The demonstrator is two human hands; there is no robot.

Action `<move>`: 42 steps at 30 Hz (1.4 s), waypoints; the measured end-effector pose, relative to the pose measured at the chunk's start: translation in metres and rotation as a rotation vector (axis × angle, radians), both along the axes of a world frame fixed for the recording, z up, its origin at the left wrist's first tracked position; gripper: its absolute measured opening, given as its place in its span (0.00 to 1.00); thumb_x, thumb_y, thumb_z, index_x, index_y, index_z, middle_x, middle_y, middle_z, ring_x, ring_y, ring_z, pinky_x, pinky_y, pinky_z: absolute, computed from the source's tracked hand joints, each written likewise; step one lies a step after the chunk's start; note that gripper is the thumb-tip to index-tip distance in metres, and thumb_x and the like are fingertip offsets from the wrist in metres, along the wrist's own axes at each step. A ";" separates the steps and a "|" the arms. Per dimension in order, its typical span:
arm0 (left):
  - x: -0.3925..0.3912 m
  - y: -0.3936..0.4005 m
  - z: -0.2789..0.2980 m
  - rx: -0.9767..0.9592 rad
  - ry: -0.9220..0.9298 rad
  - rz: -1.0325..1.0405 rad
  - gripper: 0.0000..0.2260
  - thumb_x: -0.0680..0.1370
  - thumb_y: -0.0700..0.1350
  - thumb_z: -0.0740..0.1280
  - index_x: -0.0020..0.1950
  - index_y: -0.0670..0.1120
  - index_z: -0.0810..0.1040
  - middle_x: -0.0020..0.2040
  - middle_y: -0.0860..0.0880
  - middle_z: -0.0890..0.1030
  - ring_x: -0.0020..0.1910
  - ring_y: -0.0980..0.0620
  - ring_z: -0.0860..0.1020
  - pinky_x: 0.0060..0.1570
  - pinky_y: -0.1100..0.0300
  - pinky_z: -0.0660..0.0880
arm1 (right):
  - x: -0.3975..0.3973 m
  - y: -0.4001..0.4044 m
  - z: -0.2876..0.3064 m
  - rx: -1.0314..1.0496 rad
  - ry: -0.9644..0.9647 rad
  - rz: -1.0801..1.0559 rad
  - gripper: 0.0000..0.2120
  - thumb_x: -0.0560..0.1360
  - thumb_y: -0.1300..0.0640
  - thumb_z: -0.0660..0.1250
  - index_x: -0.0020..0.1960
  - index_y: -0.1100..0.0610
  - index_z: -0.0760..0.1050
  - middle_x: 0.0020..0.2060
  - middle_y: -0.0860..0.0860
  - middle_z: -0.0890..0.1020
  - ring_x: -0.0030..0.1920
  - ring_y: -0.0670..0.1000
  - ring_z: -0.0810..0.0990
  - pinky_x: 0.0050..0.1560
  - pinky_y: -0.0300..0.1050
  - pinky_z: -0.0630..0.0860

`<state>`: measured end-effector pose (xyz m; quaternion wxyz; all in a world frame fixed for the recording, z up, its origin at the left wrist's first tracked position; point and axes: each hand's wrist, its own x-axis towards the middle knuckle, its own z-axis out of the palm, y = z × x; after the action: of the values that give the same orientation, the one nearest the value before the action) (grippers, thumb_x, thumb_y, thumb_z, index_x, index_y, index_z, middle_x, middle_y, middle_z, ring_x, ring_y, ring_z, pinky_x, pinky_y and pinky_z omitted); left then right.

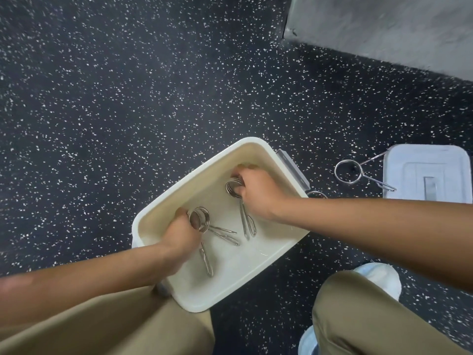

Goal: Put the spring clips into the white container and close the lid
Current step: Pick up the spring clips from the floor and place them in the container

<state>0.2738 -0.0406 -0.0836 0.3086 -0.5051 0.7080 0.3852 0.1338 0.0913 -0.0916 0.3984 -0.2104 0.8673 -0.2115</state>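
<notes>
The white container [261, 262] stands open on the dark speckled floor between my knees. Both hands reach inside it. My left hand [179, 239] is shut on the coil of a metal spring clip [201, 218], whose handles point right and down. My right hand [256, 190] grips the coil of another spring clip [234, 188], its handles pointing down toward me. One more spring clip [349, 171] lies on the floor to the right, its handles touching the white lid [427, 172]. A further clip's ring [316, 193] peeks out behind my right forearm.
A grey concrete slab or step [384, 29] fills the upper right corner. My knees in tan trousers [363, 319] and a pale shoe [378, 275] sit close to the container's near side. A grey latch [294, 167] sticks out from the container's right wall.
</notes>
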 end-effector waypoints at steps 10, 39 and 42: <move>-0.011 0.018 0.027 0.036 -0.181 -0.144 0.30 0.78 0.43 0.69 0.74 0.38 0.60 0.70 0.39 0.59 0.68 0.35 0.68 0.67 0.48 0.69 | 0.011 0.004 0.012 0.148 0.168 0.257 0.34 0.74 0.66 0.63 0.78 0.55 0.59 0.69 0.57 0.70 0.67 0.60 0.70 0.57 0.54 0.75; -0.172 0.126 0.075 0.049 0.679 -1.333 0.08 0.83 0.47 0.60 0.54 0.46 0.78 0.50 0.49 0.81 0.47 0.48 0.80 0.47 0.50 0.78 | -0.100 0.205 0.012 0.175 0.349 0.002 0.24 0.76 0.57 0.71 0.70 0.53 0.71 0.65 0.54 0.76 0.65 0.57 0.72 0.63 0.52 0.72; -0.196 0.137 0.060 0.020 0.490 -1.583 0.12 0.84 0.46 0.58 0.56 0.44 0.80 0.52 0.45 0.81 0.47 0.46 0.81 0.48 0.46 0.80 | -0.108 0.211 -0.003 0.283 0.360 0.180 0.37 0.72 0.51 0.77 0.76 0.53 0.64 0.70 0.56 0.72 0.68 0.59 0.70 0.68 0.55 0.69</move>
<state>0.0776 0.0969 -0.0234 0.3300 0.2437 0.8979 0.1595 0.0261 0.3022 -0.0942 0.2801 -0.2633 0.9231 -0.0107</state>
